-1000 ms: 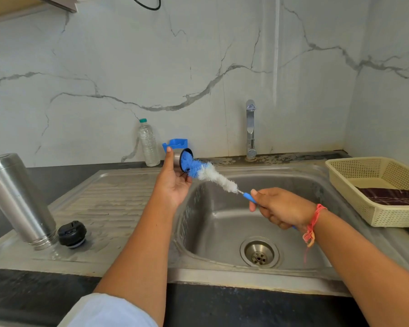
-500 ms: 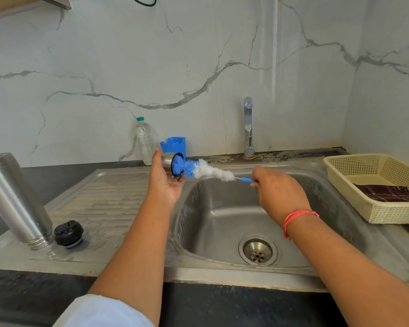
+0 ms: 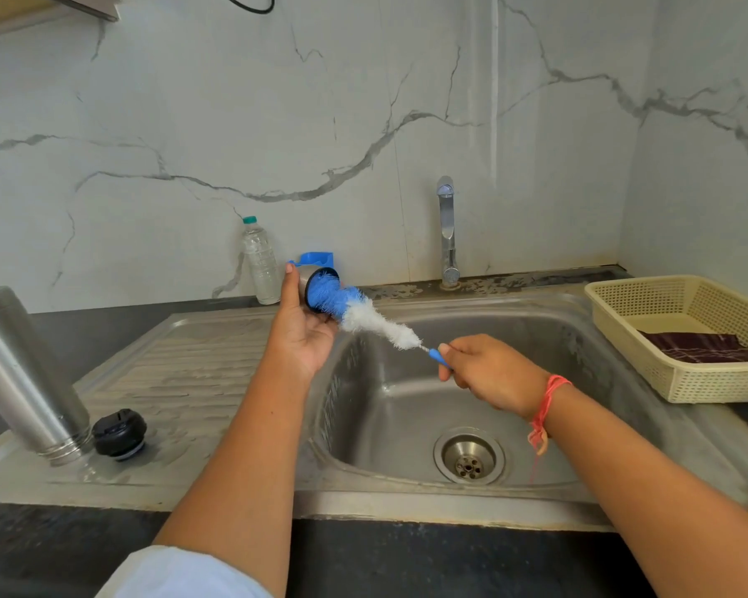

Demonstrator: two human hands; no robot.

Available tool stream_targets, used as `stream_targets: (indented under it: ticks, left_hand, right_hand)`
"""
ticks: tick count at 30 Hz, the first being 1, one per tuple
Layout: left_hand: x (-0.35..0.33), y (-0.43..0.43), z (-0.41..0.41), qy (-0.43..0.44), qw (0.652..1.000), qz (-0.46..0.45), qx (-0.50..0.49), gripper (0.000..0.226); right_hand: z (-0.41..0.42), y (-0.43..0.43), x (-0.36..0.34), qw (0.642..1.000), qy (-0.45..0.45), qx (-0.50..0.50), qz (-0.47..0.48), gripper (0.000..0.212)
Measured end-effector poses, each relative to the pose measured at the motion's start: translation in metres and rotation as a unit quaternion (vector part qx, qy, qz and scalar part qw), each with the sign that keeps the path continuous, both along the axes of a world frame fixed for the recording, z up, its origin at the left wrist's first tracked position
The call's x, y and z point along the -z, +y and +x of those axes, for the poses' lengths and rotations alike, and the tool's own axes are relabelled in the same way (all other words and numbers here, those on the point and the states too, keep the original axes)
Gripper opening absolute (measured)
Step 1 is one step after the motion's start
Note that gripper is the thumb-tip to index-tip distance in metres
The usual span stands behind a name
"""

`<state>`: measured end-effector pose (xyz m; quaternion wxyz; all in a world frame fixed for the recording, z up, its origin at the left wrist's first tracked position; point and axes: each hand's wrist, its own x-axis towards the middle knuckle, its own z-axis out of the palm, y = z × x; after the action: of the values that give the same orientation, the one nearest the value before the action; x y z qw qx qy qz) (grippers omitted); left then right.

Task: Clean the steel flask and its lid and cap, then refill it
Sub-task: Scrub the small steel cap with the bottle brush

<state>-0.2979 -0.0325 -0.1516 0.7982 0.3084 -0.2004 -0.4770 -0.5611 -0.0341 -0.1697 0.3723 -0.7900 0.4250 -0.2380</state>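
One dark desk (image 3: 407,563) carries one steel sink (image 3: 191,381), with a single basin on the right and a ribbed drainboard on the left. One cream basket (image 3: 709,381) sits at the sink's right edge and holds one dark cloth (image 3: 704,347). One steel flask (image 3: 22,373) stands mouth down near the drainboard's front left corner, with one black lid (image 3: 119,433) just beside it. Two bare arms extend over the sink. The left grip (image 3: 305,334), above the basin's left rim, clasps one steel cap (image 3: 306,278) turned on its side. The right grip (image 3: 489,373), over the basin, is clenched on the blue handle of one brush (image 3: 363,317). The brush's blue bristles fill the cap's mouth and its white bristles stay outside. Along the desk's back edge stand one clear bottle (image 3: 260,265), one tap (image 3: 446,226) and one blue holder (image 3: 318,257). One red thread (image 3: 545,407) circles the right wrist.
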Motion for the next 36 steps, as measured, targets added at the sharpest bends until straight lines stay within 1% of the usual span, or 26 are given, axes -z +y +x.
stream_targets:
  ticks: [2,3,4,5,6,8,10,11,12,13,15,16,17,19,20,22,25,27,29,30,31,32,34,36]
  left_hand:
    - [0.002,-0.002,-0.002,0.000,1.000,-0.002,0.014,0.042]
    - [0.002,-0.003,-0.003,0.003,1.000,0.000,0.017,0.047]
    - [0.001,-0.004,-0.003,0.005,1.000,0.003,0.015,0.054]
    - [0.000,-0.006,-0.004,0.008,1.000,0.007,0.015,0.061]
    - [-0.001,-0.006,-0.004,0.009,1.000,0.011,0.010,0.064]
    - [-0.001,-0.007,-0.005,0.010,1.000,0.022,-0.003,0.055]
    - [0.003,-0.008,-0.002,0.006,0.999,0.039,-0.003,0.035]
    - [0.004,-0.009,0.000,0.010,0.999,0.044,0.003,0.027]
    - [0.006,-0.009,0.002,0.015,0.999,0.047,0.007,0.025]
    - [0.006,-0.009,0.003,0.020,0.999,0.046,0.010,0.031]
    - [0.006,-0.010,0.003,0.025,0.998,0.048,0.011,0.050]
    - [0.006,-0.010,0.002,0.017,0.998,0.051,0.010,0.053]
    - [0.005,-0.009,-0.001,0.004,0.998,0.055,0.009,0.050]
    - [0.005,-0.009,-0.005,-0.011,0.998,0.065,0.006,0.042]
    - [0.006,-0.009,-0.005,-0.009,0.998,0.068,0.002,0.043]
    - [0.007,-0.009,-0.003,0.001,0.998,0.061,-0.008,0.051]
    - [0.008,-0.011,0.000,0.018,0.999,0.036,-0.018,0.059]
    - [0.009,-0.010,0.000,0.028,0.999,0.017,-0.012,0.057]
    - [0.010,-0.009,0.000,0.029,1.000,0.007,0.004,0.046]
    - [0.010,-0.009,0.000,0.026,1.000,0.006,0.012,0.040]
    - [0.011,-0.009,0.000,0.022,1.000,0.007,0.020,0.039]
    - [0.010,-0.009,0.000,0.016,1.000,0.009,0.026,0.044]
    - [0.011,-0.009,0.000,0.017,1.000,0.012,0.023,0.057]
    - [0.010,-0.009,0.000,0.014,1.000,0.006,0.017,0.056]
  right_hand:
    - [-0.001,0.002,0.000,0.988,-0.079,-0.008,0.132,0.036]
    - [-0.002,0.002,0.000,0.981,-0.097,-0.008,0.167,0.032]
    - [-0.002,0.001,0.000,0.978,-0.102,-0.007,0.180,0.028]
    - [-0.003,0.000,0.001,0.980,-0.099,-0.006,0.172,0.025]
    - [-0.002,-0.002,0.003,0.986,-0.088,-0.005,0.142,0.022]
    - [-0.003,-0.003,0.006,0.999,-0.030,0.001,0.019,0.019]
    - [-0.004,-0.006,0.010,0.993,0.048,0.009,-0.110,0.015]
    - [-0.005,-0.008,0.011,0.985,0.079,0.018,-0.150,0.014]
    - [-0.006,-0.008,0.011,0.977,0.106,0.035,-0.184,0.013]
    - [-0.006,-0.008,0.009,0.965,0.131,0.060,-0.221,0.012]
    - [-0.008,-0.009,0.006,0.928,0.171,0.123,-0.308,0.013]
    - [-0.008,-0.009,0.005,0.911,0.180,0.147,-0.342,0.013]
    - [-0.009,-0.010,0.005,0.901,0.180,0.162,-0.361,0.013]
    - [-0.008,-0.010,0.003,0.899,0.169,0.165,-0.370,0.012]
    - [-0.008,-0.010,0.002,0.902,0.164,0.159,-0.367,0.013]
    - [-0.007,-0.009,0.000,0.917,0.153,0.139,-0.340,0.017]
    - [-0.006,-0.005,0.000,0.960,0.126,0.086,-0.235,0.032]
    - [-0.004,-0.002,-0.001,0.988,0.072,0.039,-0.134,0.040]
    - [-0.003,0.001,-0.002,1.000,-0.015,0.008,-0.001,0.043]
    - [-0.003,0.003,-0.002,0.995,-0.064,-0.004,0.071,0.043]
    - [-0.003,0.006,-0.003,0.985,-0.104,-0.014,0.135,0.042]
    - [-0.003,0.009,-0.003,0.974,-0.131,-0.020,0.184,0.041]
    - [-0.001,0.014,-0.003,0.957,-0.155,-0.025,0.245,0.038]
    - [-0.001,0.016,-0.004,0.949,-0.158,-0.029,0.272,0.037]
